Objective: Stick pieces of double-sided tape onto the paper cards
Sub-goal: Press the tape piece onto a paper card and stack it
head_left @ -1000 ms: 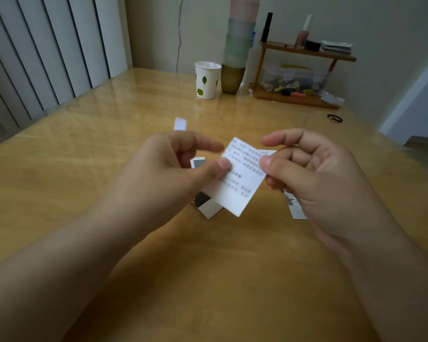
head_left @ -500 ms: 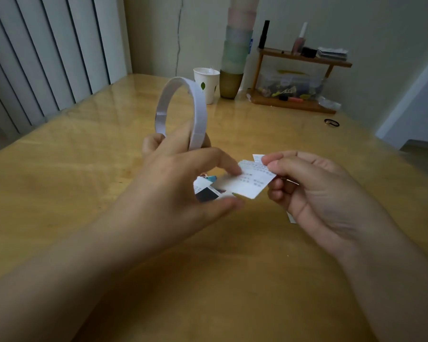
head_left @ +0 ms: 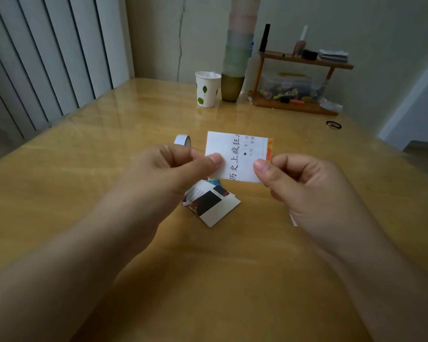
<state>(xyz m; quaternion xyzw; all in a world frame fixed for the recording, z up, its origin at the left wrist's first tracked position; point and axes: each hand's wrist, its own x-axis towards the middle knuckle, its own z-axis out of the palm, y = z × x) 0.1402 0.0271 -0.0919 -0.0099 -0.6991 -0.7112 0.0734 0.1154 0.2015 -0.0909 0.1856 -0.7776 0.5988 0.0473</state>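
Note:
A white paper card (head_left: pixel 237 154) with black printed characters and an orange edge is held above the table. My left hand (head_left: pixel 173 169) pinches its left lower corner between thumb and fingers. My right hand (head_left: pixel 304 183) pinches its right lower corner. Below the card, a small pile of other paper cards (head_left: pixel 211 202) lies on the wooden table (head_left: pixel 84 181). A white roll of double-sided tape (head_left: pixel 182 140) lies on the table just beyond my left hand, partly hidden by it. A sliver of white paper (head_left: pixel 293 219) shows under my right hand.
At the back stand a white paper cup (head_left: pixel 206 90) with green leaves, a tall stack of cups (head_left: pixel 237 58), and a small wooden shelf (head_left: pixel 299 80) with small items. A black hair tie (head_left: pixel 333 124) lies at the far right. White slatted panels line the left side.
My left hand held the tape roll raised half a second ago; the roll now lies on the table. The card has been turned, and both hands pinch it with the large print facing me.

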